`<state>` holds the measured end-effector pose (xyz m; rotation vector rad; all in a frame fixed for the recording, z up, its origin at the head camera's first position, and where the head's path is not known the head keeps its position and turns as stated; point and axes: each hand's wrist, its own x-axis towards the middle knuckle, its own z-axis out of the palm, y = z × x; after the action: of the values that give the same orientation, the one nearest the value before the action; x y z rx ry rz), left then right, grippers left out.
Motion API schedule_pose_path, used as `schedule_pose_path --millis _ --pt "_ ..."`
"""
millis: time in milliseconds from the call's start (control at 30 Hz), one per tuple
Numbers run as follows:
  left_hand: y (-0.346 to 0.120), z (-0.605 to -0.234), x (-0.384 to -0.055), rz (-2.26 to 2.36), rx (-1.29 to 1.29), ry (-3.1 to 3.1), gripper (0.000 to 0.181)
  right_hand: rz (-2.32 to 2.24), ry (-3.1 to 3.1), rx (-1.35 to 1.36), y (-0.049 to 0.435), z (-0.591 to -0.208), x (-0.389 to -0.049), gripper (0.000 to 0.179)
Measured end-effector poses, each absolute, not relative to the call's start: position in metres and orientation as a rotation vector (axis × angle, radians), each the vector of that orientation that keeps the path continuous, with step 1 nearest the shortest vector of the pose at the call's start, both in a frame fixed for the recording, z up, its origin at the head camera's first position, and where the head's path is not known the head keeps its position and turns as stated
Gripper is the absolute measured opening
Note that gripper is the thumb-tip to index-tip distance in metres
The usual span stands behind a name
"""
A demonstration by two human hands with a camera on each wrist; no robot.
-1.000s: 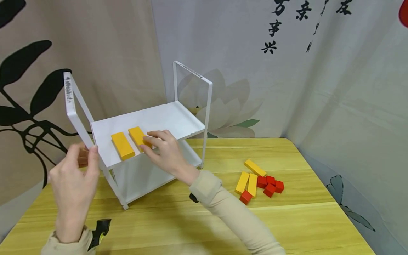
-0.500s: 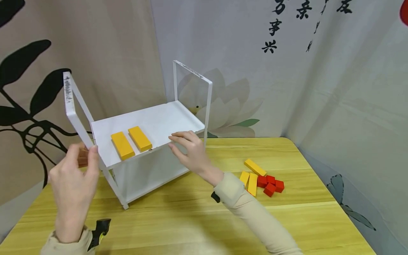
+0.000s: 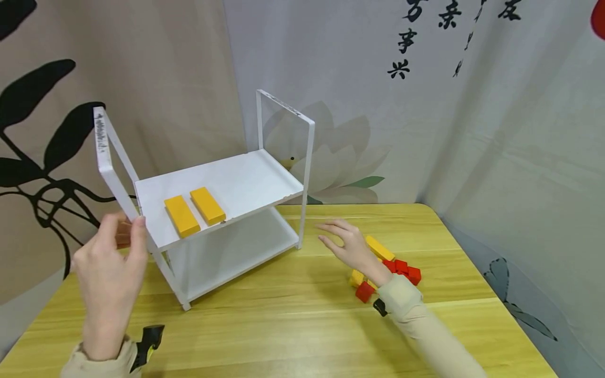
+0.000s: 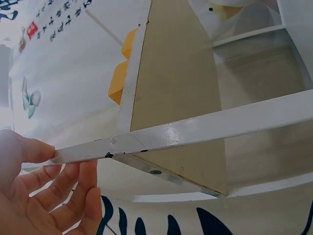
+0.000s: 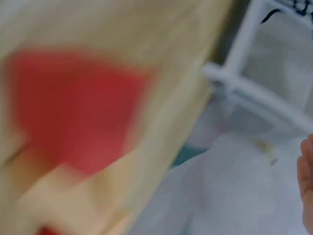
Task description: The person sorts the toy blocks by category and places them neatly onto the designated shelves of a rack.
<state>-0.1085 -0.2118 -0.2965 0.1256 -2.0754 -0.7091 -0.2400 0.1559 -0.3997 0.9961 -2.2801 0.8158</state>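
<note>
A white two-tier shelf (image 3: 246,176) stands on the left of the table. Two yellow blocks (image 3: 181,216) lie side by side on its upper tier, near the left front. My left hand (image 3: 111,278) pinches the front left upright of the shelf between thumb and fingers; the left wrist view shows this grip on the white bar (image 4: 80,152). My right hand (image 3: 350,247), holding nothing, hovers over the loose blocks with fingers loosely extended. It partly hides the yellow blocks (image 3: 379,248) and red cubes (image 3: 365,292) below it. The right wrist view is blurred, with a red cube (image 5: 78,107) close by.
The wooden table (image 3: 264,325) has its right edge beyond the loose blocks. A printed curtain (image 3: 359,136) hangs behind the table. The shelf's lower tier (image 3: 236,252) and tall right end frame (image 3: 309,157) stand between the two hands.
My right hand has let go of the right yellow block on the upper tier and moved right, away from the shelf, to the loose blocks. My left hand has stayed on the upright.
</note>
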Motion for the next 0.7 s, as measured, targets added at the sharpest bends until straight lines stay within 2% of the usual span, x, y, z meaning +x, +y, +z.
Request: schedule_pose_path --millis 233,367,700 --pt "-0.211 -0.297 -0.110 -0.696 0.123 -2.063 0.026 0.813 -2.567 0.763 0.233 -0.427 -0.247 0.029" --pt "-0.212 -0.297 -0.108 -0.704 0.118 -2.072 0.026 0.786 -2.637 0.730 0.266 -0.437 -0.253 0.028" --pt "-0.211 -0.296 -0.108 -0.718 0.122 -2.084 0.027 0.854 -2.765 0.697 0.302 -0.448 -0.260 0.031"
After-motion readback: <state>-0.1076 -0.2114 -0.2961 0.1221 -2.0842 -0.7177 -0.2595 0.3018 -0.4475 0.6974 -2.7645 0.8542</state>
